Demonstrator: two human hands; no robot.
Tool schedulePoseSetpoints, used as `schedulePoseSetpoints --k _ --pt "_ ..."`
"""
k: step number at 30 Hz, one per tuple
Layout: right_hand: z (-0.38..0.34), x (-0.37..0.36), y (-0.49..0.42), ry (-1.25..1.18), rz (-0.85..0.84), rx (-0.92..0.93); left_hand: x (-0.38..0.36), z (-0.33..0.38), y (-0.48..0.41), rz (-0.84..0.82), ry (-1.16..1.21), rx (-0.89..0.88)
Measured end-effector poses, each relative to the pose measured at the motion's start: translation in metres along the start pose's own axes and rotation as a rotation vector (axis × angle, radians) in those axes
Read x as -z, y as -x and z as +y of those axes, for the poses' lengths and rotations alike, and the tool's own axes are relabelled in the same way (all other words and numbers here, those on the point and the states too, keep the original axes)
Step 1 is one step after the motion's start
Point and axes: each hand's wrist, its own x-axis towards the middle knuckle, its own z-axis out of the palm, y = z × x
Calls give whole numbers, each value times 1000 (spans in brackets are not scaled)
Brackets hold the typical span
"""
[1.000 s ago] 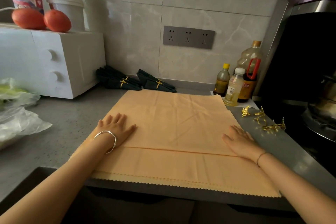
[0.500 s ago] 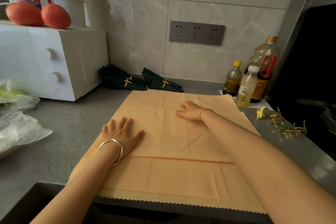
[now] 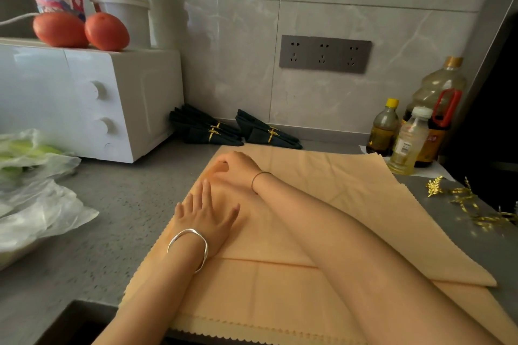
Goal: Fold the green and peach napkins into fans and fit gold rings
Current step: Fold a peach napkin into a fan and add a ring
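A peach napkin (image 3: 330, 204) lies spread on the grey counter with its near strip folded over. My left hand (image 3: 206, 218) rests flat on its left part, fingers apart, a silver bangle on the wrist. My right hand (image 3: 234, 166) has crossed over to the napkin's far left corner, its fingers curled and pinching the cloth edge there. Two dark green napkin fans (image 3: 204, 130) (image 3: 267, 131), each held by a gold ring, lie against the back wall. Several loose gold rings (image 3: 471, 202) lie on the counter at the right.
A white oven (image 3: 84, 98) with two tomatoes (image 3: 81, 31) and cups on top stands at the left. Plastic bags (image 3: 36, 190) lie at the left edge. Oil bottles (image 3: 412, 131) stand at the back right, beside a dark hob. A sink edge (image 3: 73, 322) is near me.
My right hand has swept from the napkin's right side across to its far left corner and pinched it. The left hand has stayed flat. The view has shifted left and closer.
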Motion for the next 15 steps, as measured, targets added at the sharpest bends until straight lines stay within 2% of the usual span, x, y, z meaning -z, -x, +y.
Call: schedulePoseSetpoints --k 3,6,8,10,13,15 --pt "-2 5 14 -22 70 56 3 -2 0 70 187 -8" --pt "4 19 43 -32 99 75 10 -2 0 120 474 4" --pt "11 29 69 -3 106 102 18 -1 2 104 529 -17" --pt "17 38 101 23 98 125 26 0 9 16 341 -66" --pt "25 45 146 59 62 121 30 7 28 -186 -77 -228" --pt "32 47 170 74 38 110 27 15 42 -257 -189 -283"
